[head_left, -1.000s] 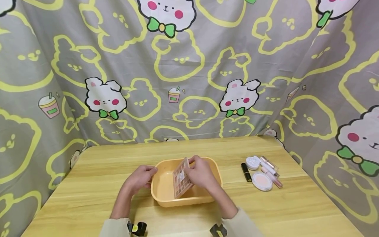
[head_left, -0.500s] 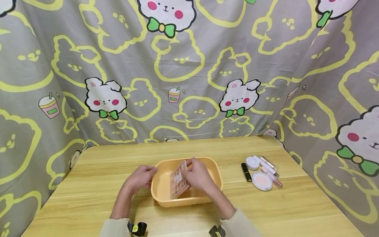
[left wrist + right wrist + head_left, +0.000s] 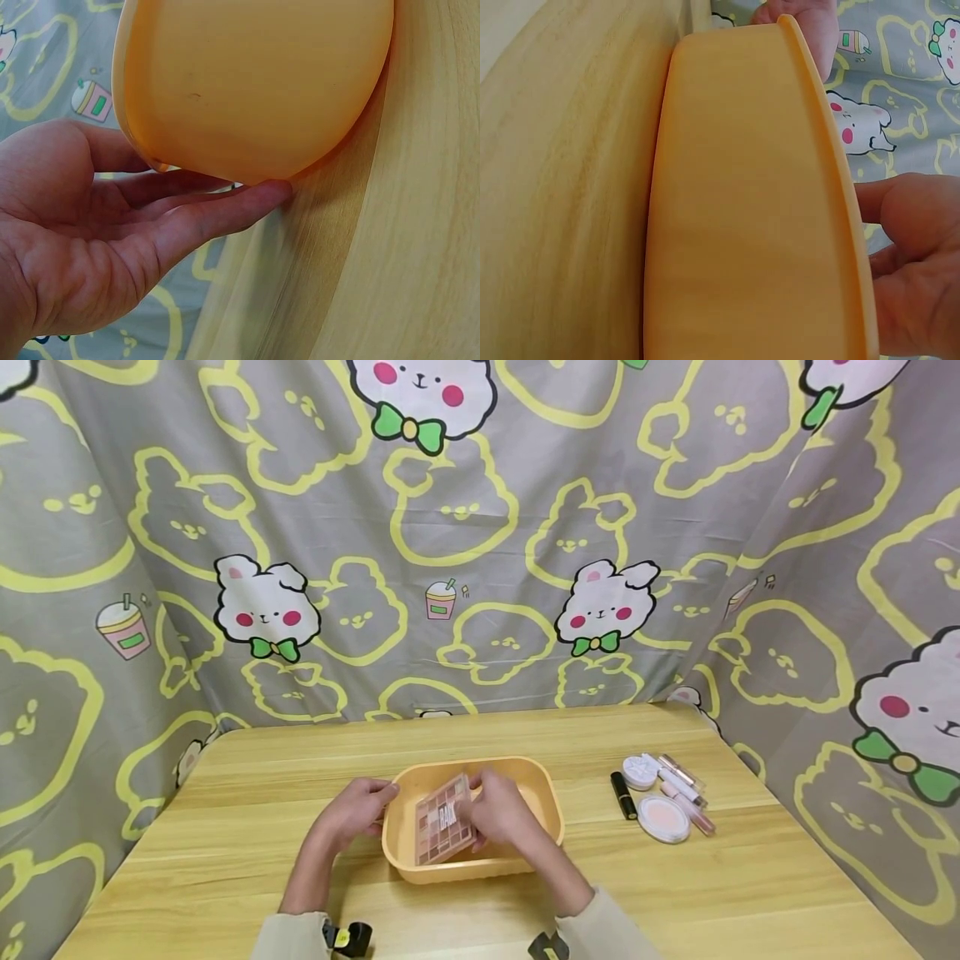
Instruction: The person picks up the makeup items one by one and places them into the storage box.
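A yellow plastic basin (image 3: 405, 874) stands on the wooden table in the head view. My left hand (image 3: 357, 810) holds its left end, the thumb over the rim and the fingers along the outside wall; the left wrist view shows this hand (image 3: 120, 217) close up. Inside the basin, a flat eyeshadow palette (image 3: 435, 831) with pinkish pans and a clear lid lies tilted, lower edge to the left. My right hand (image 3: 498, 810) grips its right side. In the right wrist view the basin wall (image 3: 750, 202) hides the palette and most of the right-hand fingers.
To the basin's right lie a black lipstick tube (image 3: 623, 796), a round white compact (image 3: 641, 772), a pink powder compact (image 3: 663, 819) and several slim cosmetic tubes (image 3: 686, 806). A patterned curtain (image 3: 480, 652) surrounds the wooden table (image 3: 285, 760).
The palette has tipped over to the left and sunk lower in the basin, its face turning more upward. My right hand has moved slightly down with it; the left hand stays on the rim.
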`<act>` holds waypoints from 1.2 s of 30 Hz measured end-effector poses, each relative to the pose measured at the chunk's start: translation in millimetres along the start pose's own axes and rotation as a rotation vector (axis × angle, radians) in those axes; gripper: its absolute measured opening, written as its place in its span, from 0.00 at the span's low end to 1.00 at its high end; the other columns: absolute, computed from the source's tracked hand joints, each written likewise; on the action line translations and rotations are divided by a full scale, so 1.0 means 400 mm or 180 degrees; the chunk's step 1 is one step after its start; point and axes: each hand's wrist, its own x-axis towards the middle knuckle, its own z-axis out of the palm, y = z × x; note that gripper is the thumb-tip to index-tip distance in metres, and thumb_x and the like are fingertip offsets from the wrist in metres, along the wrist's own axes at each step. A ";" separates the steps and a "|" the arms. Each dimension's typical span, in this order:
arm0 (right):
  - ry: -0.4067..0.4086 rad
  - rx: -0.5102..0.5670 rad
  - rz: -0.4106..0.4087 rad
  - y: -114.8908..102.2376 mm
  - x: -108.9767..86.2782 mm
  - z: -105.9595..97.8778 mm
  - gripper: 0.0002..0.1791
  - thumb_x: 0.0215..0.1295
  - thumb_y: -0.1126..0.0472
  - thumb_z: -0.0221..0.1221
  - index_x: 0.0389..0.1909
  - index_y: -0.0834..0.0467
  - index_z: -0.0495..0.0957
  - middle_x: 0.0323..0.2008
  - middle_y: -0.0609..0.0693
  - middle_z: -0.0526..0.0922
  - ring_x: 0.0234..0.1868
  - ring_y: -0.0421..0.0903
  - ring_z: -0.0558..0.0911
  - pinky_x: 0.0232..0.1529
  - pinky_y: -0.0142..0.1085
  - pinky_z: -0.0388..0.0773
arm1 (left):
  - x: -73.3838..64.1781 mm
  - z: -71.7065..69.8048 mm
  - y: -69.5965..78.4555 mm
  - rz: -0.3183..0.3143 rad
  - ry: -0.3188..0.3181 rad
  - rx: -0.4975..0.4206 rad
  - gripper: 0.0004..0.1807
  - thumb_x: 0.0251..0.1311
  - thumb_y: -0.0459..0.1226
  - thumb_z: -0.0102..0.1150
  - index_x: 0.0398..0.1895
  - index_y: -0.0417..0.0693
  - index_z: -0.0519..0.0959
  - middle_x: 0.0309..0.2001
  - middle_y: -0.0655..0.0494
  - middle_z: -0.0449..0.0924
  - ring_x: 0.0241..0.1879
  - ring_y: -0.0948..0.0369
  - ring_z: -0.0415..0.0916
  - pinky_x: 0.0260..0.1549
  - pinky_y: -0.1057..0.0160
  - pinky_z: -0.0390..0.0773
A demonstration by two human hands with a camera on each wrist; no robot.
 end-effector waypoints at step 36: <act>-0.0367 -0.0816 0.0162 0.004 -0.019 0.000 0.10 0.70 0.62 0.57 0.40 0.66 0.78 0.22 0.52 0.78 0.19 0.43 0.74 0.18 0.32 0.68 | 0.004 0.003 -0.004 0.0000 0.0076 0.0120 0.25 0.79 0.41 0.43 0.66 0.28 0.71 0.51 0.38 0.82 0.50 0.50 0.83 0.42 0.51 0.86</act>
